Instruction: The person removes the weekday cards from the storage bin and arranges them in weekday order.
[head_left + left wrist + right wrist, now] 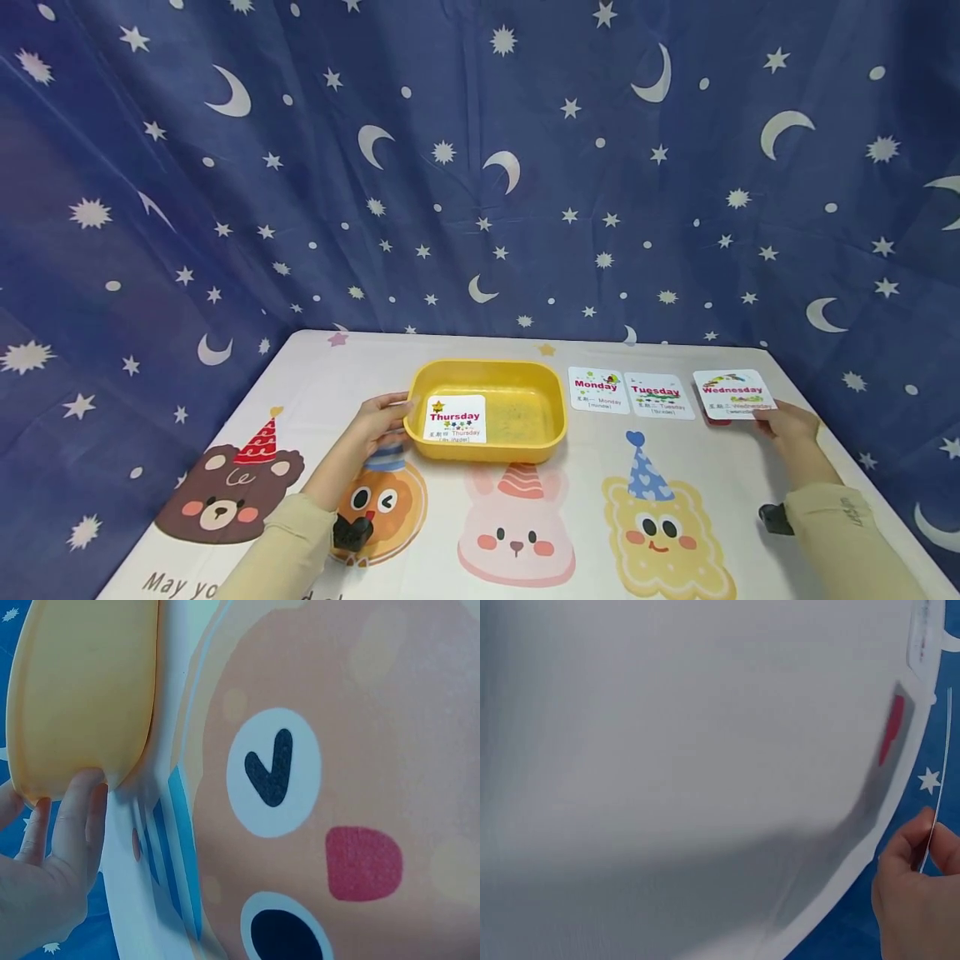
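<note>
Blue cloth [450, 100] with white moons and stars hangs behind the pale table [352, 367]. We find the Wednesday card [723, 392] over the far right part of the tabletop, its long axis running left to right, its printed face turned toward us and its lettering upright. In the right wrist view we see it edge-on, as a thin line raised off the table. The right hand [797, 425] pinches its near right corner between thumb and fingers.

Just left of it lie the Tuesday card [660, 396] and then the Monday card [598, 390], side by side, both reading upright to us. Beyond Monday we see the yellow tray [525, 410], whose long axis also runs left to right. Inside, toward its left end, sits the Thursday card [455, 421], face up, its lettering likewise upright.

At the tray's left end we see the left hand [378, 423], its fingers fairly straight, tips touching the outer wall and rim. Nearer to us, the table's print shows a bear [228, 500], a rabbit [517, 533] and a yellow biscuit figure [670, 537], all in party hats.
</note>
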{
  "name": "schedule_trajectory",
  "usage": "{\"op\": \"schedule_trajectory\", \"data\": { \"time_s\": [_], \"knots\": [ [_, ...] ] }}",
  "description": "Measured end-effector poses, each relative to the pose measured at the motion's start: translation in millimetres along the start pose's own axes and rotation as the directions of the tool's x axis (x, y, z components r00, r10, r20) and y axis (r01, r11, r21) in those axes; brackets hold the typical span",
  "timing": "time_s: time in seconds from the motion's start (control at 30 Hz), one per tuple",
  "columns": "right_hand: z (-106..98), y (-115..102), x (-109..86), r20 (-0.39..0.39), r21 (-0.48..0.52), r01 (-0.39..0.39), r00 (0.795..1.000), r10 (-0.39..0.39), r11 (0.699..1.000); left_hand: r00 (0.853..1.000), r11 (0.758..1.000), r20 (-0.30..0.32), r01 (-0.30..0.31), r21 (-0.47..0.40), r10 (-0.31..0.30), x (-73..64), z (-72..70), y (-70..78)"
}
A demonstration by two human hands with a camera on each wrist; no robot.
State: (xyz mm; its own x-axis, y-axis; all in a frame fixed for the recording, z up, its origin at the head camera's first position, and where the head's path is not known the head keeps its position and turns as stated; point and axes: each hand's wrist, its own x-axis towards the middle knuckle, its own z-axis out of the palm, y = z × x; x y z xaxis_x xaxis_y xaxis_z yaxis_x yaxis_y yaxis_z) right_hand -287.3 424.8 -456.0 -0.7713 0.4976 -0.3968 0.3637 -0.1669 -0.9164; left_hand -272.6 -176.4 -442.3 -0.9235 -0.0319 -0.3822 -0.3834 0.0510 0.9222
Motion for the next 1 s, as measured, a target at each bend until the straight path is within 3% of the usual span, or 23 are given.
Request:
{"op": "schedule_trajectory", "data": {
  "time_s": [0.17,0.37,0.43,0.53,0.63,0.83,1.0],
  "knots": [
    [5.3,10.6,14.5,-0.08,0.0,0.048,0.996,-0.048,0.999,1.0,1.0,-0.001,-0.004,-0.001,0.004,-0.4,0.4,-0.4],
    [14.5,3.0,-4.1,-0.125,-0.074,0.031,0.991,-0.04,0.997,1.0,1.0,0.002,-0.01,0.003,0.01,-1.4,0.9,0.7],
    [16.2,3.8,-7.9,-0.139,-0.162,0.052,0.987,-0.075,0.985,1.0,1.0,0.0,-0.007,0.01,0.007,-1.7,1.2,0.8],
    [16.8,9.8,-2.9,-0.169,-0.34,0.08,0.975,-0.145,0.937,1.0,1.0,-0.01,-0.004,0.012,0.004,-2.2,2.0,0.4],
    [17.4,14.3,0.2,-0.176,-0.506,0.11,0.958,-0.227,0.856,1.0,1.0,-0.009,0.0,0.014,0.0,-1.8,2.2,-0.1],
    [21.4,13.2,-8.0,-0.166,-0.695,0.112,0.936,-0.31,0.71,1.0,1.0,-0.014,0.006,0.011,-0.006,-3.2,1.6,-0.2],
    [26.4,10.7,-14.0,-0.164,-0.737,0.067,0.948,-0.274,0.672,1.0,1.0,-0.005,-0.006,0.009,0.006,-3.1,1.7,0.0]
  ]
}}
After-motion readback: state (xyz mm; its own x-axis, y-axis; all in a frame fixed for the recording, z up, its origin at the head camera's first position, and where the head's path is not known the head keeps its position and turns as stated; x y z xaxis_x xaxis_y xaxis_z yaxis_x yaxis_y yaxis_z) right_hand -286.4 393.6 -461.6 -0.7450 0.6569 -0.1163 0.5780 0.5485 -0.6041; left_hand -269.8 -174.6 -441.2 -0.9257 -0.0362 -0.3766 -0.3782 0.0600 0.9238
